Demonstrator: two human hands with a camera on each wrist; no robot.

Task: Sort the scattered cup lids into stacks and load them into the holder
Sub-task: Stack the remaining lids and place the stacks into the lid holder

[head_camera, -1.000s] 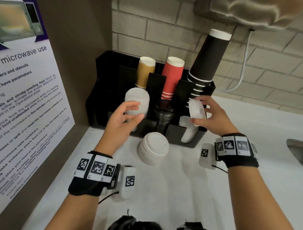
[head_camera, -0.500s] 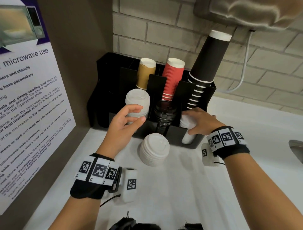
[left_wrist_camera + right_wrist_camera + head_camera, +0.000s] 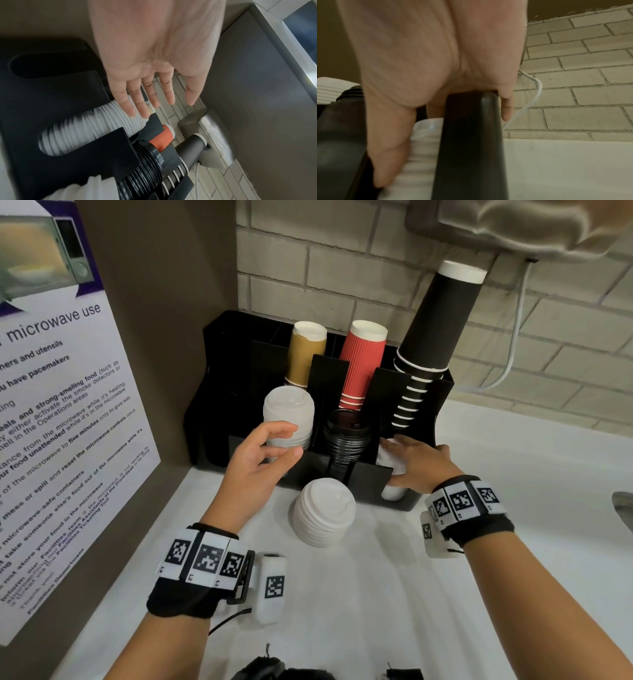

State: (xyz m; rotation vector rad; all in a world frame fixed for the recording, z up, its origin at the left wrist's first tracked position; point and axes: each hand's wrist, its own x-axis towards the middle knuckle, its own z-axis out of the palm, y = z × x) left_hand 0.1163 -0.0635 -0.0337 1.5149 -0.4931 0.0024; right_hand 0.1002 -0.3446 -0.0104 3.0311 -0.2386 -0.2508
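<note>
The black holder (image 3: 308, 470) stands against the wall. Its left front slot has a tall white lid stack (image 3: 289, 416), the middle a black lid stack (image 3: 347, 436), the right a short white lid stack (image 3: 394, 493). My left hand (image 3: 291, 441) hovers at the tall stack, fingers straight and loose, holding nothing; in the left wrist view its fingertips (image 3: 137, 112) sit at that stack's (image 3: 89, 129) top. My right hand (image 3: 394, 462) lies flat, pressing the short stack (image 3: 421, 148), thumb beside it. Another white lid stack (image 3: 323, 511) stands loose on the counter.
Tan (image 3: 305, 350), red (image 3: 363, 361) and black (image 3: 435, 330) cup stacks fill the holder's back slots. A panel with a microwave poster (image 3: 61, 405) closes the left side. A wall appliance (image 3: 513, 224) and its white cable (image 3: 513, 344) hang above right. A sink edge (image 3: 625, 508) shows at far right.
My right hand has brought a white lid down into the right slot and now presses flat on that stack. My left hand has stayed by the tall stack.
</note>
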